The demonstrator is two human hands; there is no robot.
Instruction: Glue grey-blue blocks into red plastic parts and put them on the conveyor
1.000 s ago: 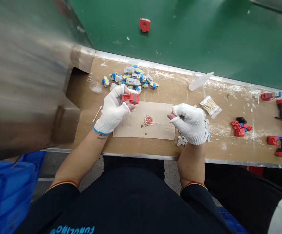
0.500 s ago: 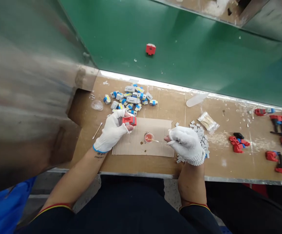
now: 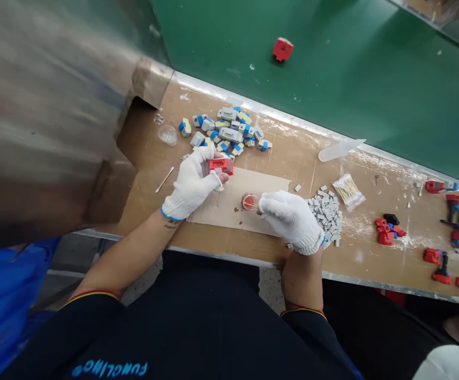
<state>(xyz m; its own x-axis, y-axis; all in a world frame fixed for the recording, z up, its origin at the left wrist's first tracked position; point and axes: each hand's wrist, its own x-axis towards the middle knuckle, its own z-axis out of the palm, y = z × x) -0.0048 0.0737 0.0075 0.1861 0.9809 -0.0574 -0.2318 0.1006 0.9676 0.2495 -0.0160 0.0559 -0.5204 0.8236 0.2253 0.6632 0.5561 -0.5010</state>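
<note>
My left hand (image 3: 193, 182), in a white knit glove, is closed around a red plastic part (image 3: 222, 165) with a grey section, held above the cardboard's left end. My right hand (image 3: 290, 219), gloved too, pinches the end of a cotton swab (image 3: 254, 205). The swab's other end reaches into a small round cup of reddish liquid (image 3: 249, 201). That cup stands on a flat piece of cardboard (image 3: 253, 181), with dark spots beside it. Small grey pieces (image 3: 329, 212) lie heaped right of my right hand.
Grey, blue and yellow blocks (image 3: 229, 134) are piled beyond my left hand. A loose swab (image 3: 165, 180), a clear lid (image 3: 168, 135), a bag of swabs (image 3: 348, 191) and red-blue assemblies (image 3: 388, 230) lie around. A red part (image 3: 282, 49) sits on the green surface. A metal wall (image 3: 55, 116) bounds the left.
My right hand has moved left to the cup and taken hold of the swab that was resting in it. My left hand still holds the red part. The camera view has shifted and tilted.
</note>
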